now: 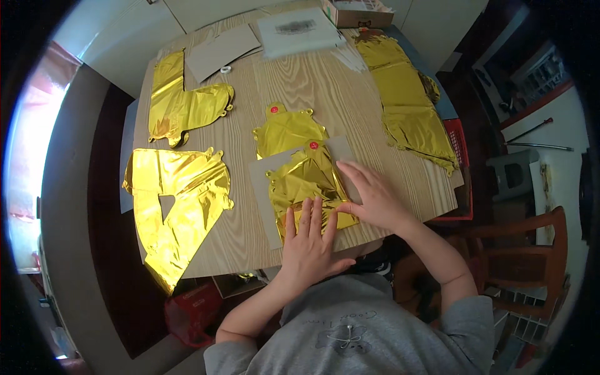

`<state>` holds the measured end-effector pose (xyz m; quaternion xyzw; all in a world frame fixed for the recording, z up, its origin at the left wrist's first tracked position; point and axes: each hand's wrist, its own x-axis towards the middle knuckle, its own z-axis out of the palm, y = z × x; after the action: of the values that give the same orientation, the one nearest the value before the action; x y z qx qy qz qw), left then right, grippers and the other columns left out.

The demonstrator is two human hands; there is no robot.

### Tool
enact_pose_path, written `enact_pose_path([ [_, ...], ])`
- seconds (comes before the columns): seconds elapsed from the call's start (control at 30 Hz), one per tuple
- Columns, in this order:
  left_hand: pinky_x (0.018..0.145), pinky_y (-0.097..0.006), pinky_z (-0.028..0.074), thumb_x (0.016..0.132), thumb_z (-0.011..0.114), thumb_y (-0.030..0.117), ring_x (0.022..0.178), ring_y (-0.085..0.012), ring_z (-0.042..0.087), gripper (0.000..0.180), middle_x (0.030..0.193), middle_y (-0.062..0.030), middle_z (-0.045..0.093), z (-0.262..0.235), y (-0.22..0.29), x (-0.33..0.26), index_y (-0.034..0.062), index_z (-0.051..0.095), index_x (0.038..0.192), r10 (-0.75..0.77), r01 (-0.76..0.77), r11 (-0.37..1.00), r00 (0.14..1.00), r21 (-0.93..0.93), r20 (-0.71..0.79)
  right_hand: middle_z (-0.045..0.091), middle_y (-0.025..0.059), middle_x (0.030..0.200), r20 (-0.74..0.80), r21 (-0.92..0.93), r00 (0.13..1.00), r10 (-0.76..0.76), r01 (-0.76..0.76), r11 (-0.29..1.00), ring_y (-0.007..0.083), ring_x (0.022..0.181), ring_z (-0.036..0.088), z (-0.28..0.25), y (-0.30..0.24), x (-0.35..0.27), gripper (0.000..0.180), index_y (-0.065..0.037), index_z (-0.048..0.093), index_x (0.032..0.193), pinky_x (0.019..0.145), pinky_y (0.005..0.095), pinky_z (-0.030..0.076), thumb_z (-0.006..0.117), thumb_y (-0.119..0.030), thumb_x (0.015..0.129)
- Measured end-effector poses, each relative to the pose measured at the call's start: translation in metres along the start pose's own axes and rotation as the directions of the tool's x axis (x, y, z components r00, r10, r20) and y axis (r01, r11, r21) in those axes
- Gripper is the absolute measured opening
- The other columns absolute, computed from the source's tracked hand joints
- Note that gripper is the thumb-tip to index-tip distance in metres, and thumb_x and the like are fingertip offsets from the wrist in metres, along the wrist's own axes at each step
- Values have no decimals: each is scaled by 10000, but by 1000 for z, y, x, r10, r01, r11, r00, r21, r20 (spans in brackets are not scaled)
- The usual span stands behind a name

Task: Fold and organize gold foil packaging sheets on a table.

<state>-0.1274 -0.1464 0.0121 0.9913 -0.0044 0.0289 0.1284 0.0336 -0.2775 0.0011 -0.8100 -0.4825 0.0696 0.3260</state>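
Observation:
A folded gold foil balloon (299, 178) with a red round spot lies on a grey cardboard sheet (262, 199) near the table's front edge. My left hand (307, 240) rests flat on the balloon's near end, fingers stretched out. At its right edge is my right hand (375, 199), thumb and fingers spread, the thumb reaching toward the left fingers. Just beyond, partly covered by the cardboard, lies another folded gold foil balloon (287, 130) with a red spot.
Flat gold foil balloons lie at the near left (181, 187), far left (187, 103) and right (406, 94). Toward the back are a cardboard sheet (223, 51), a clear plastic packet (297, 34), a white ring (225, 70) and a box (359, 15). A wooden chair (531, 250) stands right.

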Motion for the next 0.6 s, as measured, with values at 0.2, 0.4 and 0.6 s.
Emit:
enact_pose_path([
  [0.2,1076,-622,199,638,632,732,1355,-450,287,1037,1433,-301,333,-1,0,1,23,421,1365,31,-31,999,1000,36,5,330,124,1475,178,-258,974,137,-88,962,310,1378,265,-13,5,19,1007,-88,295,1456,1122,463,225,772,-507,675],
  [0.4,1079,-623,188,636,643,722,1361,-444,279,1023,1429,-299,335,-1,-1,0,21,431,1351,27,-27,999,1000,28,11,351,121,1466,102,-318,986,131,-93,944,305,1359,296,-6,21,43,1069,-99,274,1469,1119,479,197,774,-556,641],
  [0.6,1085,-624,175,633,651,716,1378,-429,255,1015,1434,-285,337,0,-1,-1,26,439,1346,20,-21,999,1000,35,7,524,73,1220,-6,-333,984,179,-171,927,284,1184,459,-4,32,72,747,-139,487,1288,1001,441,329,763,-502,697],
])
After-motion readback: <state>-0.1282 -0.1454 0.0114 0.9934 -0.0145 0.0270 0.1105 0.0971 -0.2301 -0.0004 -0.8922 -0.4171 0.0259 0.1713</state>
